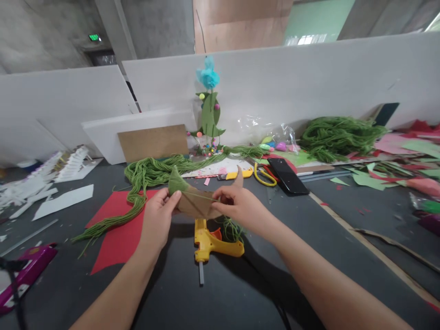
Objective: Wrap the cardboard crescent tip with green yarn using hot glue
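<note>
Pinching cardboard crescent (194,206) with left hand (156,219) | pinching green yarn (177,182) with right hand (242,207) | probably light, stiff, creasable; grip by edges

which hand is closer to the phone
Right. The right hand is just left of the phone and nearer the wearer; the left hand is farther left, at the other end of the held cardboard.
</note>
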The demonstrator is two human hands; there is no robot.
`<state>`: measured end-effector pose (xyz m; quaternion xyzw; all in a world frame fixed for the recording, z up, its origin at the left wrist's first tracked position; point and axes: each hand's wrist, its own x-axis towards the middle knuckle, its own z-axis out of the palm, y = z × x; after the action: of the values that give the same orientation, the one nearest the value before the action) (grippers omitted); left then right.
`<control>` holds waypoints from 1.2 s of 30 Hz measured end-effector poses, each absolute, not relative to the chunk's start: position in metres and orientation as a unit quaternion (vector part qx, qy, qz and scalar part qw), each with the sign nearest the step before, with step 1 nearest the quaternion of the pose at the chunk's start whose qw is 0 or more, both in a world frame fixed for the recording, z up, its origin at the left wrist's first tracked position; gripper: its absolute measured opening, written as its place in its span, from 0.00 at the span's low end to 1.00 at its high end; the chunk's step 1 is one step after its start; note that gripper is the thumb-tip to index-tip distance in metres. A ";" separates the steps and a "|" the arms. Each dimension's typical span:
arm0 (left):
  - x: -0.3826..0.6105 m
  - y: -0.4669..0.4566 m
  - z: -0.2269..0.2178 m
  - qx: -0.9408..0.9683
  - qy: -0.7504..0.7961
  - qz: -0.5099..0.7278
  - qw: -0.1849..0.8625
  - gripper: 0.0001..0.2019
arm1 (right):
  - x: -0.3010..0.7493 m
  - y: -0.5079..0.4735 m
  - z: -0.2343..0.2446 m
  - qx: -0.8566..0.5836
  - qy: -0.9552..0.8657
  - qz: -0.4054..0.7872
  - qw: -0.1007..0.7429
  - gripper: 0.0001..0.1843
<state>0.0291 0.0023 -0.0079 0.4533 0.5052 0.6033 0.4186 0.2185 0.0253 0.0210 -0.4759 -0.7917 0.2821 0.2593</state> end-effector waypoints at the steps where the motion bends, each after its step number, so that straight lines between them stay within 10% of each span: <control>1: 0.027 0.004 -0.008 0.449 0.504 0.614 0.408 0.10 | 0.221 0.027 0.021 -0.473 -0.813 0.250 0.229 0.07; 17: 0.017 0.022 -0.008 0.419 0.530 0.632 0.381 0.12 | 0.234 0.035 0.006 -0.517 -0.836 0.052 0.179 0.23; 24: 0.011 0.019 -0.018 0.388 0.530 0.628 0.418 0.15 | 0.210 -0.009 0.006 -0.394 -0.910 0.126 0.029 0.13; 36: 0.004 0.022 -0.018 0.377 0.508 0.661 0.404 0.12 | 0.208 -0.012 0.008 -0.408 -0.853 0.311 0.091 0.09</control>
<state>0.0037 0.0221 -0.0184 0.3766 0.5076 0.6613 0.4039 0.2078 -0.0120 0.0080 -0.4085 -0.8534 0.3109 0.0910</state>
